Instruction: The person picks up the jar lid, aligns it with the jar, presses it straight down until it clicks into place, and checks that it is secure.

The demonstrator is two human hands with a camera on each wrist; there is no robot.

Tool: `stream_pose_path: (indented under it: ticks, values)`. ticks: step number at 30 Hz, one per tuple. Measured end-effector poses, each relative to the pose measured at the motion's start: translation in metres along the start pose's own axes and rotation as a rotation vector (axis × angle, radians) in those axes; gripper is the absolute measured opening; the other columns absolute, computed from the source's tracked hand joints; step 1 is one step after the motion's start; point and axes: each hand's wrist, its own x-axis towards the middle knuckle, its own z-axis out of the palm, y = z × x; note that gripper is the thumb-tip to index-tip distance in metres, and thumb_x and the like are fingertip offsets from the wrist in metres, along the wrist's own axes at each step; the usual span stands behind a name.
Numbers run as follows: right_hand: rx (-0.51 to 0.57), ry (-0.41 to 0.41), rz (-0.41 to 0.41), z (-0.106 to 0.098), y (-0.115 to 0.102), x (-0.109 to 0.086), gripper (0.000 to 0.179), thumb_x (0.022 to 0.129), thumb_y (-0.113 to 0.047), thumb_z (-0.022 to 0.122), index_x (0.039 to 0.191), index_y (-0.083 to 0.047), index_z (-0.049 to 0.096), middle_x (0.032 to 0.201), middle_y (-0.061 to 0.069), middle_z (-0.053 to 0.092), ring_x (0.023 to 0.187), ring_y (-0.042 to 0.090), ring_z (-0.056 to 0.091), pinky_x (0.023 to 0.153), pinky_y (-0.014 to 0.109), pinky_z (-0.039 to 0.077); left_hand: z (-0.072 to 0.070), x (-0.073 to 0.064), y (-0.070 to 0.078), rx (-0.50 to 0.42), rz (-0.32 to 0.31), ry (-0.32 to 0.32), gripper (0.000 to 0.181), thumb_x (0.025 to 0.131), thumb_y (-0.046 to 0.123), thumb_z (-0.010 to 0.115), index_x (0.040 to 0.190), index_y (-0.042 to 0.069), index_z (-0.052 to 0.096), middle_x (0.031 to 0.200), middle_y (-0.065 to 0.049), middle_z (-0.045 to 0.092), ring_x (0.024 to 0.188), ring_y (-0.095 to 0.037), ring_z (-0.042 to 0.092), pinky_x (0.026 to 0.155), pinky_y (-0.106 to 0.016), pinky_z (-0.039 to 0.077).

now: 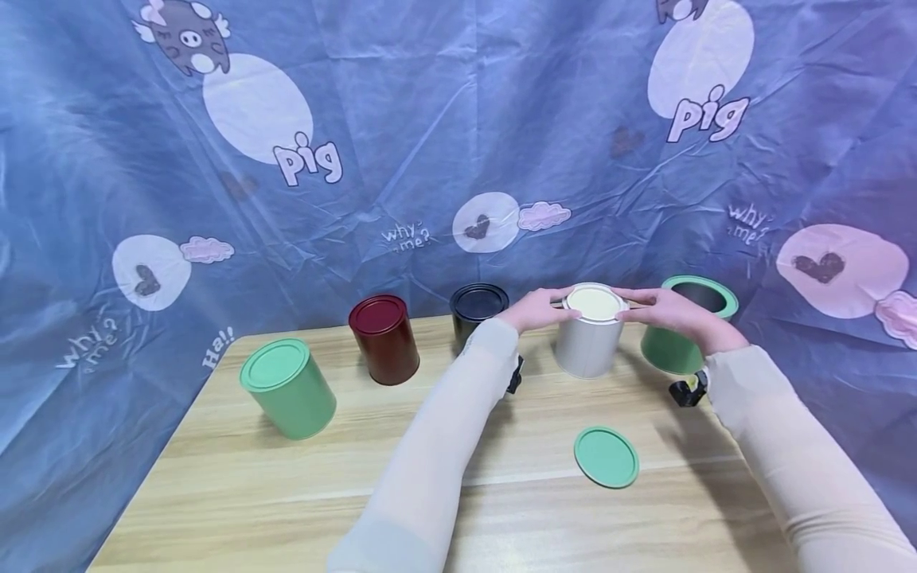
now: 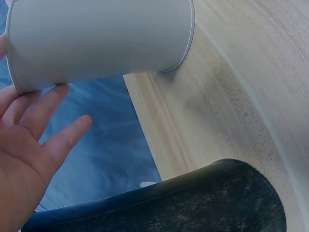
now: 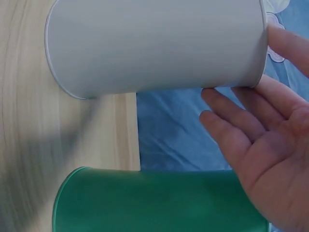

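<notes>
A white can [image 1: 587,345] with a pale lid [image 1: 596,303] stands upright between both hands toward the back of the wooden table. My left hand [image 1: 535,309] holds its upper rim from the left, thumb in front and fingers farther back. From the right, my right hand [image 1: 673,312] holds the same rim with thumb and fingers. In the left wrist view, fingertips [image 2: 60,89] touch the can's side near its top, while the little finger sticks out free. The right wrist view has fingertips [image 3: 208,93] against the other side.
An uncovered green can [image 1: 666,350] stands close to my right hand; a green lid [image 1: 606,457] lies flat in front. A black can [image 1: 478,302] is partly behind my left arm. Farther left are a dark red can [image 1: 384,342] and a lidded green can [image 1: 290,390]. Blue cloth [image 1: 401,119] hangs behind.
</notes>
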Motion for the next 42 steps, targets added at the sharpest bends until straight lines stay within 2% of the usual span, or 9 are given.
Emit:
stream_pose_path:
  ticks: [8, 14, 19, 24, 30, 37, 42]
  values:
    - [-0.059, -0.021, 0.031, -0.004, -0.005, 0.001, 0.078, 0.088, -0.049, 0.065, 0.149, -0.011, 0.036, 0.145, 0.032, 0.036, 0.135, 0.054, 0.029, 0.107, 0.068, 0.026, 0.003, 0.001, -0.001, -0.012, -0.015, 0.019, 0.063, 0.091, 0.041, 0.063, 0.148, 0.02, 0.042, 0.147, -0.005, 0.049, 0.137, -0.019, 0.043, 0.112, -0.025, 0.035]
    - [-0.085, -0.013, 0.016, -0.007, -0.002, 0.002, 0.075, 0.089, -0.047, 0.064, 0.149, -0.012, 0.037, 0.143, 0.032, 0.04, 0.133, 0.053, 0.034, 0.105, 0.066, 0.031, 0.004, -0.001, 0.003, -0.035, -0.023, 0.037, 0.063, 0.091, 0.04, 0.064, 0.147, 0.021, 0.042, 0.147, -0.005, 0.048, 0.138, -0.02, 0.042, 0.113, -0.027, 0.035]
    - [-0.011, -0.025, 0.004, -0.005, 0.002, 0.003, 0.073, 0.09, -0.043, 0.066, 0.149, -0.011, 0.037, 0.142, 0.027, 0.044, 0.129, 0.043, 0.045, 0.104, 0.054, 0.042, 0.006, -0.003, 0.005, -0.05, -0.051, 0.045, 0.064, 0.091, 0.042, 0.064, 0.148, 0.024, 0.042, 0.148, -0.004, 0.047, 0.139, -0.02, 0.041, 0.113, -0.028, 0.034]
    - [0.066, -0.037, 0.009, -0.004, 0.003, 0.003, 0.071, 0.09, -0.037, 0.068, 0.148, -0.008, 0.038, 0.141, 0.024, 0.047, 0.127, 0.031, 0.047, 0.102, 0.043, 0.047, 0.007, -0.002, 0.003, -0.061, -0.04, 0.046, 0.063, 0.091, 0.04, 0.064, 0.147, 0.021, 0.043, 0.147, -0.004, 0.048, 0.139, -0.02, 0.041, 0.113, -0.028, 0.034]
    - [0.06, -0.069, -0.012, -0.005, 0.006, 0.005, 0.071, 0.092, -0.033, 0.065, 0.148, -0.003, 0.034, 0.143, 0.028, 0.042, 0.128, 0.035, 0.047, 0.102, 0.045, 0.046, 0.005, -0.001, 0.005, -0.043, -0.038, 0.017, 0.064, 0.091, 0.04, 0.064, 0.147, 0.019, 0.042, 0.147, -0.005, 0.048, 0.138, -0.019, 0.042, 0.113, -0.026, 0.034]
    - [0.072, -0.067, -0.009, -0.006, 0.004, 0.005, 0.071, 0.092, -0.033, 0.065, 0.149, -0.004, 0.033, 0.144, 0.028, 0.041, 0.129, 0.037, 0.046, 0.103, 0.045, 0.046, 0.001, 0.004, 0.004, -0.003, -0.02, -0.014, 0.065, 0.091, 0.04, 0.063, 0.147, 0.017, 0.041, 0.148, -0.005, 0.046, 0.138, -0.018, 0.043, 0.112, -0.024, 0.034]
    - [0.058, -0.069, -0.017, -0.005, 0.003, 0.005, 0.07, 0.092, -0.033, 0.065, 0.147, -0.002, 0.035, 0.143, 0.028, 0.043, 0.128, 0.037, 0.047, 0.102, 0.045, 0.046, 0.0, 0.002, 0.006, 0.01, -0.022, -0.025, 0.063, 0.092, 0.039, 0.062, 0.147, 0.017, 0.041, 0.148, -0.005, 0.046, 0.137, -0.019, 0.043, 0.113, -0.025, 0.034]
